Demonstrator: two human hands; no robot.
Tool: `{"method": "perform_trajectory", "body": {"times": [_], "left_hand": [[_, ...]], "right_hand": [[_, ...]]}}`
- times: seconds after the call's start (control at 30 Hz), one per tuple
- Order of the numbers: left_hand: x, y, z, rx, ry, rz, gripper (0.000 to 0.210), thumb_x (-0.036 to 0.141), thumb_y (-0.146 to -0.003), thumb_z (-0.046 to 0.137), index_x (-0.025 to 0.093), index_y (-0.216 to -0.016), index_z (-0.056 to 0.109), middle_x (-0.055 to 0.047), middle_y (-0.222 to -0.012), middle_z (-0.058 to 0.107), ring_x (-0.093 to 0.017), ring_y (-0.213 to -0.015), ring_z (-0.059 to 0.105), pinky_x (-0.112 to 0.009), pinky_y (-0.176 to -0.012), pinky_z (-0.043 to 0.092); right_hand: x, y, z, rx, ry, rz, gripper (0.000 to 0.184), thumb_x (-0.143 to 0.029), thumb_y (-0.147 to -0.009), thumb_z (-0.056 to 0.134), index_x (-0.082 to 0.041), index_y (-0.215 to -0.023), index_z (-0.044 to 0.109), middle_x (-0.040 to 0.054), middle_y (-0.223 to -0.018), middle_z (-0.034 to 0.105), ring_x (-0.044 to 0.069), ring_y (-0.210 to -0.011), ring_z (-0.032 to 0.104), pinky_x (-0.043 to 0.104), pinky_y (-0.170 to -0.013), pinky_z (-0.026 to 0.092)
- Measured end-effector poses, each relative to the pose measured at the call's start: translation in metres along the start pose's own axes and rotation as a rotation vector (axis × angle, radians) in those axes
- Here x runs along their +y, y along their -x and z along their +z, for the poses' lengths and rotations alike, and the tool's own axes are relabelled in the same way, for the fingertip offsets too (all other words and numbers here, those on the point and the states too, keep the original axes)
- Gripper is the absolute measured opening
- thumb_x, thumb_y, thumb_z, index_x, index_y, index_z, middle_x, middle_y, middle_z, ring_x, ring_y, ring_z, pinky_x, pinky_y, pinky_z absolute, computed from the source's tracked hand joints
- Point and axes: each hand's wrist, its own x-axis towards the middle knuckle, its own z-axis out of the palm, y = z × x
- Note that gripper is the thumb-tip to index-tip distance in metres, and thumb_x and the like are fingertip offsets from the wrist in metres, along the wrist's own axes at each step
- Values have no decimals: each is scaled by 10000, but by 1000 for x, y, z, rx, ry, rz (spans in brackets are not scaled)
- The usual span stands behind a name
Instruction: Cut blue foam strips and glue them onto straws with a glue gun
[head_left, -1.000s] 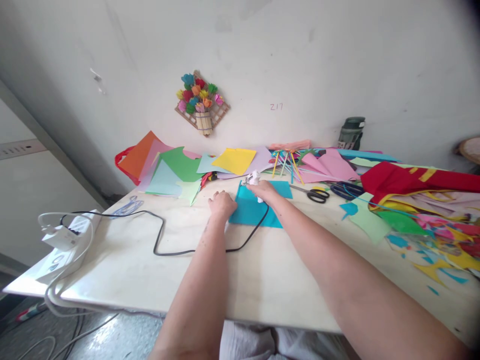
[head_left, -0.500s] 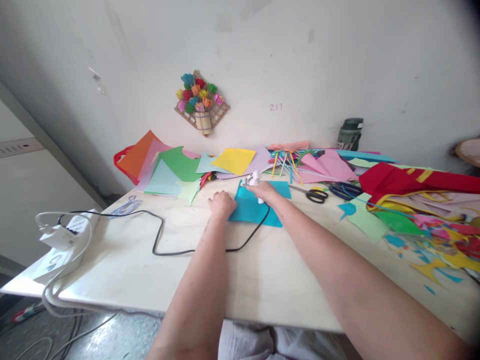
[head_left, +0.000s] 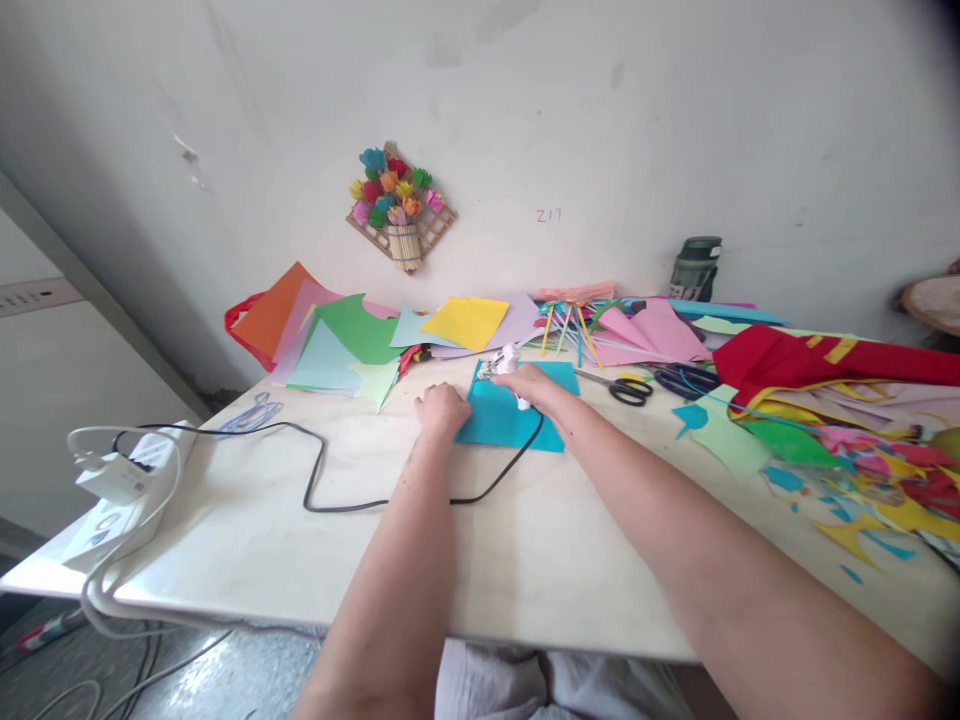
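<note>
A sheet of blue paper (head_left: 499,425) lies flat on the table. My right hand (head_left: 529,382) is closed around a white glue gun (head_left: 507,358) above the sheet, its nozzle end pointing left near the paper's upper left corner. From the gun a black cord (head_left: 420,502) runs under my left forearm to the left. At the paper's left edge rests my left hand (head_left: 444,408), fingers curled and the thumb side on the sheet; its fingertips are partly hidden.
Coloured paper sheets (head_left: 345,335) and paper strips (head_left: 574,325) line the wall side. Scissors (head_left: 628,388), a red cloth (head_left: 780,365) and paper scraps (head_left: 847,510) are at right. A power strip (head_left: 112,520) stands at left, a bottle (head_left: 694,270) at the back.
The view shifts very slightly. The glue gun's nozzle end has moved a little along the paper's upper left part; my left hand stays at the edge.
</note>
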Motion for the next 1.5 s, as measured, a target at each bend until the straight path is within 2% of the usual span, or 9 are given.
{"method": "perform_trajectory", "body": {"times": [0.37, 0.93, 1.5], "left_hand": [[0, 0, 1, -3, -19, 30, 273, 241, -699, 413, 154, -868, 610, -128, -951, 615, -240, -980, 509, -376, -838, 350], [1, 2, -3, -32, -17, 16, 256, 237, -689, 439, 179, -855, 625, -113, -978, 615, -236, -986, 511, -369, -845, 339], [2, 1, -1, -36, -39, 21, 255, 232, -709, 426, 173, -857, 625, -120, -960, 623, -235, -971, 521, -354, -843, 343]], "right_hand": [[-4, -1, 7, -100, -263, 118, 272, -403, -659, 590, -135, -654, 543, 20, -503, 556, 127, -403, 522, 218, -373, 373], [-6, -13, 8, -43, -270, 146, 276, -410, -655, 591, -140, -682, 541, 45, -602, 587, 152, -455, 560, 249, -399, 433], [-4, -7, 3, -63, -294, 129, 297, -379, -598, 650, -127, -730, 565, 27, -560, 557, 131, -480, 525, 230, -416, 415]]}}
